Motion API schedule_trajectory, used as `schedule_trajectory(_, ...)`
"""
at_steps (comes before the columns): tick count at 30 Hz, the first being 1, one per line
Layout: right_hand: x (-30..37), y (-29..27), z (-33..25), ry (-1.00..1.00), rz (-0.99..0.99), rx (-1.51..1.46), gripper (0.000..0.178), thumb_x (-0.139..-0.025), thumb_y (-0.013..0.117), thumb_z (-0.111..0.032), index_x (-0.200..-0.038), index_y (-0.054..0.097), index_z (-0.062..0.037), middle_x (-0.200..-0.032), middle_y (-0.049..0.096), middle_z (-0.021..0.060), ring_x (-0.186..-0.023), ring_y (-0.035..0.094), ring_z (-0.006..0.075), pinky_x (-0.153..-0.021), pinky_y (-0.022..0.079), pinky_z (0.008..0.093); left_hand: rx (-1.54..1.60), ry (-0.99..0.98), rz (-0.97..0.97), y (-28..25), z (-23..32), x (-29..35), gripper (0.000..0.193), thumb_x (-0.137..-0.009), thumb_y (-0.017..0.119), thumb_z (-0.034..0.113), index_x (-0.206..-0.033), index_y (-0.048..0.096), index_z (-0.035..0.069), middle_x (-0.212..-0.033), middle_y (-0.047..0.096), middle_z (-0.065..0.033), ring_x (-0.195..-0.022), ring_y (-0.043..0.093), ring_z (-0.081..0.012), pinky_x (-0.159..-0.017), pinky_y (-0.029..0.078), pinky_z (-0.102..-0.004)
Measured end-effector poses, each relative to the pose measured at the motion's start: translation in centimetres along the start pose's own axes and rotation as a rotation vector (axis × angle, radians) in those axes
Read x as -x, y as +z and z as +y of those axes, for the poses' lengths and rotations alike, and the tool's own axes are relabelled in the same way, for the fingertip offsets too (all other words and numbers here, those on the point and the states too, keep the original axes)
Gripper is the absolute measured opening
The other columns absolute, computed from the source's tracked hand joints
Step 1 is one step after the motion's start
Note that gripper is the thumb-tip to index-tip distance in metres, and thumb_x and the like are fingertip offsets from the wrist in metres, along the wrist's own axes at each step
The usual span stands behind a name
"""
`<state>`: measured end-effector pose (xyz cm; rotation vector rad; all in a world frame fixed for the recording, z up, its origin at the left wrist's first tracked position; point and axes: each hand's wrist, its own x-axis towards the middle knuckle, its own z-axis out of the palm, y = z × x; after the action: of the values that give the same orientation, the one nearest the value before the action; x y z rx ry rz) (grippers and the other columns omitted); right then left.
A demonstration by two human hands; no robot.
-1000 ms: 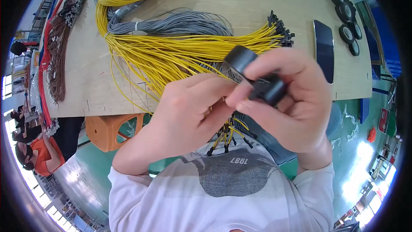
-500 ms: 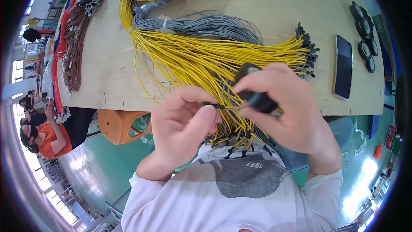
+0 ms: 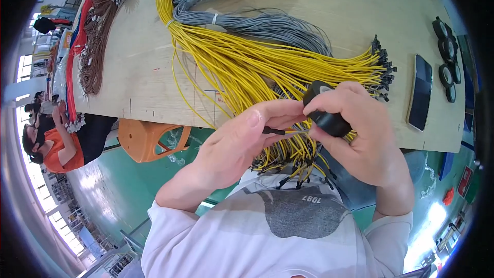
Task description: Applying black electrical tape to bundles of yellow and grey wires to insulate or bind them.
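Observation:
My right hand (image 3: 363, 131) grips a black tape roll (image 3: 329, 118) between thumb and fingers. From its thumb tip a thin cable (image 3: 296, 132) runs left to my left hand (image 3: 231, 141). The cable has a black end piece (image 3: 272, 131), partly hidden by the left hand. My left hand is closed about that end, its fingers reaching right so that their tips meet the tape roll. Beneath both hands fans a large bundle of yellow cables (image 3: 257, 64); their black connectors (image 3: 383, 67) lie at the right, and more ends hang over the near table edge.
Grey cables (image 3: 267, 27) lie tied behind the yellow ones. A phone (image 3: 420, 92) and several black tape rolls (image 3: 446, 49) are at the table's right. Brown cables (image 3: 100, 46) lie at the left. An orange stool (image 3: 136, 141) stands below the edge; a person in orange (image 3: 62, 149) sits far left.
My left hand has turned and moved right, its fingers now extending to the tape roll instead of pinching the cable's black end with the thumb. The view has shifted slightly.

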<state>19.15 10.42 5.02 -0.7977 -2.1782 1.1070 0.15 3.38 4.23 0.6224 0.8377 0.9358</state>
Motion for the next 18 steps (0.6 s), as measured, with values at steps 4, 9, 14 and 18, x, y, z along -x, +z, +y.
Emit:
schedule_trajectory(4,0.1,-0.3,0.2,0.016,-0.035,-0.015,0.030,-0.064,0.068,0.001,-0.091,0.059,-0.0064,-0.082,0.059,0.0067,-0.070,0.053,0.0232,-0.066,0.042,0.0294,-0.566,0.204,0.028,-0.3,0.0,0.5,0.046,-0.088,0.049,0.021,-0.124,0.040,-0.006,-0.120,0.050,-0.0177,-0.112,0.050,-0.0246,-0.094,0.038,-0.0369)
schedule_trajectory(9,0.2,-0.4,0.0,0.109,-0.052,-0.136,0.029,-0.066,0.068,0.001,-0.092,0.058,-0.0046,-0.082,0.058,0.0065,-0.073,0.055,0.0184,-0.065,0.043,0.0263,-1.027,0.498,0.073,0.4,-0.6,0.1,0.047,-0.076,0.063,-0.002,-0.120,0.048,-0.001,-0.107,0.061,-0.0132,-0.093,0.061,-0.0268,-0.078,0.049,-0.0302)
schedule_trajectory(14,0.5,0.0,0.5,0.150,0.002,-0.168,0.029,-0.067,0.067,0.002,-0.094,0.057,-0.0035,-0.083,0.057,0.0054,-0.072,0.056,0.0144,-0.065,0.043,0.0249,-1.177,0.574,0.057,0.5,-0.3,0.2,0.053,-0.080,0.055,-0.007,-0.129,0.035,-0.003,-0.103,0.063,-0.0158,-0.092,0.063,-0.0202,-0.081,0.049,-0.0288)
schedule_trajectory(18,0.9,0.5,1.0,0.129,0.058,-0.190,0.027,-0.070,0.066,0.001,-0.095,0.056,-0.0029,-0.084,0.056,0.0051,-0.072,0.056,0.0128,-0.064,0.043,0.0235,-0.312,0.195,0.254,1.1,-0.6,0.5,0.050,-0.088,0.048,0.002,-0.134,0.029,-0.001,-0.105,0.060,-0.0233,-0.095,0.062,-0.0261,-0.081,0.051,-0.0317)
